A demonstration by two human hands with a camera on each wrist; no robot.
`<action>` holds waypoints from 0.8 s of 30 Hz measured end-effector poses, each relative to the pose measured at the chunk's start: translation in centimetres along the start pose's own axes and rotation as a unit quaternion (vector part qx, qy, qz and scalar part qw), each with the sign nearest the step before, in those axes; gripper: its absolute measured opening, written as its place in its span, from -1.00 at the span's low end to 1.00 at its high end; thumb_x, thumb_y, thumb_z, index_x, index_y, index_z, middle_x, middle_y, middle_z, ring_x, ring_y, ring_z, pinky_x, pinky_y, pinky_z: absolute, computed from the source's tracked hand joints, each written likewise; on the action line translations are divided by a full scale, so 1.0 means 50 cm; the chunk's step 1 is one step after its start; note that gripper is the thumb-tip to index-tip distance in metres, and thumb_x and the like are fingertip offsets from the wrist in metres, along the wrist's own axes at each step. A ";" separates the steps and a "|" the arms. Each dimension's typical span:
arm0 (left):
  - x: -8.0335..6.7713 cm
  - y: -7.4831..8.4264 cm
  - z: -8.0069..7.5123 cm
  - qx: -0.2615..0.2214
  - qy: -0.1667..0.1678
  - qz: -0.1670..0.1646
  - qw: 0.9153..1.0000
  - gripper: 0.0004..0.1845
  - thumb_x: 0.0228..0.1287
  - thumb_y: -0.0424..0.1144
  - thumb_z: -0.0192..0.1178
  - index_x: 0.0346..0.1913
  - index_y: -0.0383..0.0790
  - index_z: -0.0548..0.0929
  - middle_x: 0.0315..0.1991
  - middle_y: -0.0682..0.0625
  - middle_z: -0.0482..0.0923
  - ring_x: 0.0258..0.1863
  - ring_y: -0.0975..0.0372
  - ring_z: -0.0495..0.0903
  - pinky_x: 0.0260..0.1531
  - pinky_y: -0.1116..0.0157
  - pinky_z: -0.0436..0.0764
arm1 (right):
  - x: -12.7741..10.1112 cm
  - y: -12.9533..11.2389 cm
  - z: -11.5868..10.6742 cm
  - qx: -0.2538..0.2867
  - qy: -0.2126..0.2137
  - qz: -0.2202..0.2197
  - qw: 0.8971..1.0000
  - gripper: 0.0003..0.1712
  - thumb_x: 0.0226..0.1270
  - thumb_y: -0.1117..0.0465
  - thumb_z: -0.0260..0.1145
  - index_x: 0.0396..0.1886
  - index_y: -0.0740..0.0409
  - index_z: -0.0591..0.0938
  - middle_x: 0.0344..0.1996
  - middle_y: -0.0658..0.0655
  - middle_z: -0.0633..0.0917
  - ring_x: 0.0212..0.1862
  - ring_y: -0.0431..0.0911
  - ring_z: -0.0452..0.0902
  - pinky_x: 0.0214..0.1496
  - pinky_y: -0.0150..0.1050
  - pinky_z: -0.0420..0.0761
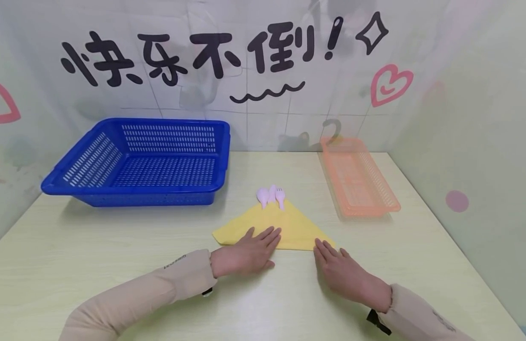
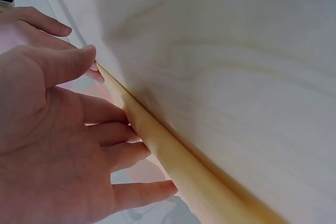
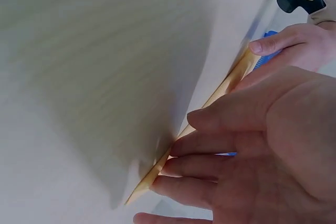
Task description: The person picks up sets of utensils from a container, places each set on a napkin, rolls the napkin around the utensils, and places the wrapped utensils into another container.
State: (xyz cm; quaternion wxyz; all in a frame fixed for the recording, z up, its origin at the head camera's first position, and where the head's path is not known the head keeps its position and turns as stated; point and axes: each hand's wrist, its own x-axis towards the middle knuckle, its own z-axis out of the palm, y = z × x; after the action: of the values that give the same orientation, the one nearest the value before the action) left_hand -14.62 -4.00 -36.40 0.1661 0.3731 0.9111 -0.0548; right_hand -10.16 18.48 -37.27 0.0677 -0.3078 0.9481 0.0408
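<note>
A yellow cloth napkin (image 1: 298, 232), folded to a triangle, lies on the table with its long edge toward me. At its far point lie a light purple spoon (image 1: 263, 195), a fork (image 1: 280, 195) and a slim piece (image 1: 271, 193) between them; their lower ends reach onto the cloth. My left hand (image 1: 250, 253) rests with spread, straight fingers across the near edge, left of the middle. At the right corner, the straight fingertips of my right hand (image 1: 341, 272) touch the cloth. Both wrist views show the palms facing down along the napkin's edge.
A large blue plastic basket (image 1: 169, 189) stands at the back left. A shallow orange basket (image 1: 367, 208) sits at the back right. Behind the pale wooden table (image 1: 96, 255) hangs a translucent sheet (image 1: 263, 123) with black lettering and pink hearts.
</note>
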 end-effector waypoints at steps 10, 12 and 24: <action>0.001 -0.003 -0.002 0.011 -0.006 -0.002 1.000 -0.36 0.33 0.02 -0.12 0.36 -0.21 0.03 0.40 0.00 -0.15 0.37 0.20 -0.16 0.25 0.02 0.05 | -0.012 0.019 -0.003 0.014 -0.019 0.055 0.998 -0.58 0.15 0.48 0.01 0.01 0.67 0.34 0.10 0.54 0.32 0.12 0.31 0.29 -0.10 0.14 0.45; 0.001 -0.003 -0.002 0.005 -0.010 -0.003 1.000 -0.35 0.33 0.02 -0.12 0.36 -0.21 0.03 0.40 0.00 -0.16 0.37 0.20 -0.17 0.25 0.03 0.03 | -0.007 0.017 -0.011 0.013 -0.002 0.052 0.999 -0.57 0.13 0.49 0.01 0.01 0.68 0.33 0.09 0.56 0.32 0.11 0.33 0.29 -0.09 0.13 0.45; -0.010 0.002 0.000 -0.011 0.008 -0.014 1.000 -0.28 0.26 0.08 -0.05 0.34 -0.28 0.06 0.39 -0.13 -0.16 0.37 0.09 -0.17 0.25 0.01 0.04 | 0.073 -0.024 -0.026 0.024 0.035 -0.082 0.996 -0.43 0.17 0.49 0.02 0.23 0.45 0.22 0.28 0.35 0.17 0.29 0.15 0.09 0.14 0.05 0.31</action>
State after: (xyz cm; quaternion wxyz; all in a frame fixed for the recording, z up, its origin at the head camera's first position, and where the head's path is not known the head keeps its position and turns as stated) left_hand -14.21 -4.25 -36.20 0.1626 0.3591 0.9180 -0.0440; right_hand -12.51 15.24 -36.62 0.0452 -0.3845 0.9220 0.0020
